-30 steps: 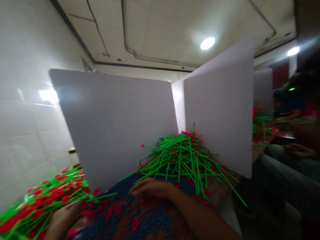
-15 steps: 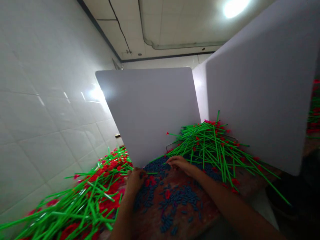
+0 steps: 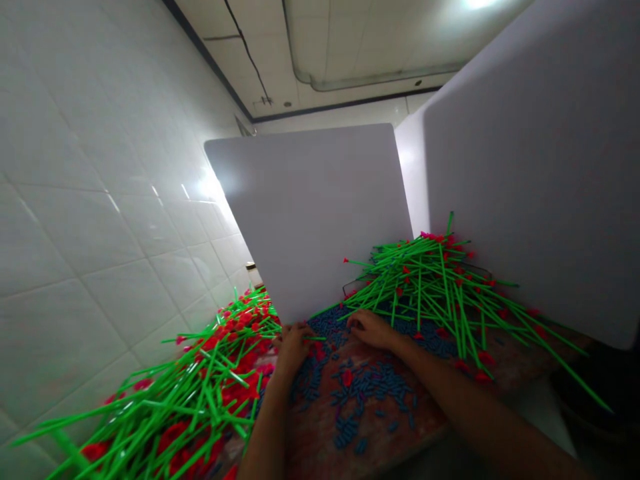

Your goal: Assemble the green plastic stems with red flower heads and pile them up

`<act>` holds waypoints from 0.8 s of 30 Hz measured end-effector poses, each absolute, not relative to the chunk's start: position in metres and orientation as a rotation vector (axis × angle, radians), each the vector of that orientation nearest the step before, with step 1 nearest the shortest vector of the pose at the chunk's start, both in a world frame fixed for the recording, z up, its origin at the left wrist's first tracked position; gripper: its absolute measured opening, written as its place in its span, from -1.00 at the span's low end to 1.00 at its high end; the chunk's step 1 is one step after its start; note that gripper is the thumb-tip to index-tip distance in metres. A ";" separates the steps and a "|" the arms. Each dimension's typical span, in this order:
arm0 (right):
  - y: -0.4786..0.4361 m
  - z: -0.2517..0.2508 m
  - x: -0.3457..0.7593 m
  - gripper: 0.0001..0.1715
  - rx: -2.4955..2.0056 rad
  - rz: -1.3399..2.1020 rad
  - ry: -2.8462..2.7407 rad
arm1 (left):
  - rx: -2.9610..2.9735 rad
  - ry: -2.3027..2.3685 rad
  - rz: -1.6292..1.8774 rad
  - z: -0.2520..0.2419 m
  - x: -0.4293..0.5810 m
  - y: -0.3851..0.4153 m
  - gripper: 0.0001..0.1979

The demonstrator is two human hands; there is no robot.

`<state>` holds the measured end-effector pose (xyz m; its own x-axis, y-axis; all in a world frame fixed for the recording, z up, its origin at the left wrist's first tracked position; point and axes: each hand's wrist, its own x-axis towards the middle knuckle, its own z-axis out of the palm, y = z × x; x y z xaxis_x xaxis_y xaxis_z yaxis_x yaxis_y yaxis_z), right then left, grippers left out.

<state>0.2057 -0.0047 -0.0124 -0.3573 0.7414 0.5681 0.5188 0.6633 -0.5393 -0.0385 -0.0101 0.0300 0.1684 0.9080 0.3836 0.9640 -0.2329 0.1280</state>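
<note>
My left hand [image 3: 295, 345] is closed around a thin green plastic stem [image 3: 316, 339], whose end sticks out to the right past the fingers. Its other end is hidden by the hand. Just to the right, my right hand [image 3: 371, 328] hovers over the small blue pieces with fingers curled together; whatever is in the fingertips is too small to make out. Short blue pellet-like pieces [image 3: 373, 387] lie scattered on the worn reddish tabletop [image 3: 400, 440]. Among them is a small red piece [image 3: 347, 379].
A heap of green stems with red flower-like heads [image 3: 200, 393] fills the left side. Another pile of green stems with small red ends [image 3: 430, 280] rises at the back right. White panels [image 3: 315, 213] stand behind and to the right; a tiled wall [image 3: 100, 233] borders the left.
The whole view has shifted, so things sit slightly farther right. My right fingers are more curled, and the green tip seen at them before no longer shows clearly. The left hand still holds its stem.
</note>
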 end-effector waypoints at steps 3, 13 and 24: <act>-0.008 -0.013 0.203 -0.86 -0.923 0.374 -2.071 | -2.340 -1.755 -0.671 0.036 -0.034 -0.014 -0.77; -0.015 -0.022 0.192 -0.89 -0.971 0.352 -2.180 | -2.507 -1.492 -1.012 0.035 -0.003 -0.028 -0.66; -0.002 0.001 0.198 -0.60 -0.660 0.896 -1.471 | -2.489 -1.351 -1.045 0.029 0.007 -0.030 -0.71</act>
